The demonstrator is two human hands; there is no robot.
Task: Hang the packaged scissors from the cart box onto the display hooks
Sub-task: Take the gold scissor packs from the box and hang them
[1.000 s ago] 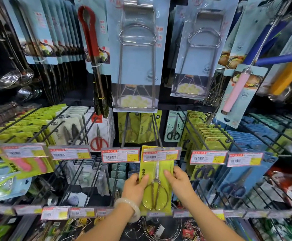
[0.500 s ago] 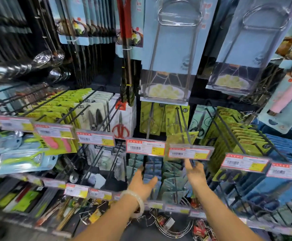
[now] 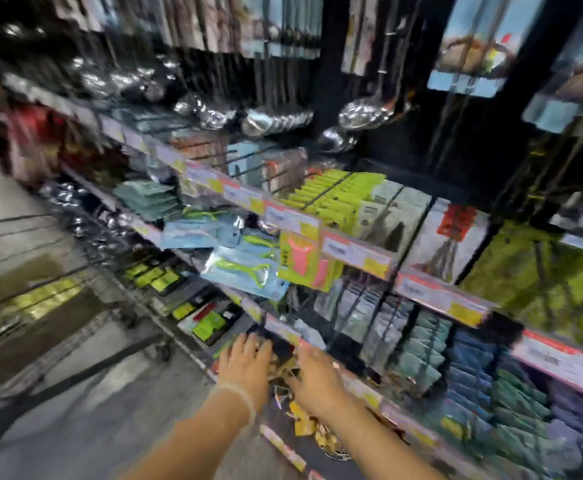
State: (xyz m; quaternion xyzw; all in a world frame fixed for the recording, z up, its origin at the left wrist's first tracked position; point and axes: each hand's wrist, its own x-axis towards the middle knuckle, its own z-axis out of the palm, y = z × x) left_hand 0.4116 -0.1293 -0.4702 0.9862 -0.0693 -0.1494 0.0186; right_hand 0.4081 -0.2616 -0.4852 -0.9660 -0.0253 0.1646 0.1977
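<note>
The view is motion-blurred. My left hand (image 3: 246, 363), with a pale bracelet on its wrist, and my right hand (image 3: 318, 377) are stretched out side by side in front of the lower shelf rail, fingers spread, holding nothing. Yellow-green scissors packs (image 3: 331, 199) hang in rows on the display hooks at mid height, up and to the right of both hands. At the far left the cart box (image 3: 40, 299) shows more yellow-green packs inside a wire cart.
Price-tag rails (image 3: 356, 251) run diagonally across the shelving. Blue peeler packs (image 3: 245, 268) and a pink-and-yellow pack (image 3: 304, 261) jut out above my hands. Steel ladles (image 3: 266, 119) hang higher up. The grey floor (image 3: 92, 410) lies at lower left.
Both hands have let go of the yellow scissors pack, left on its hook, and dropped lower. The view has swung left and down, bringing the cart and floor into sight.
</note>
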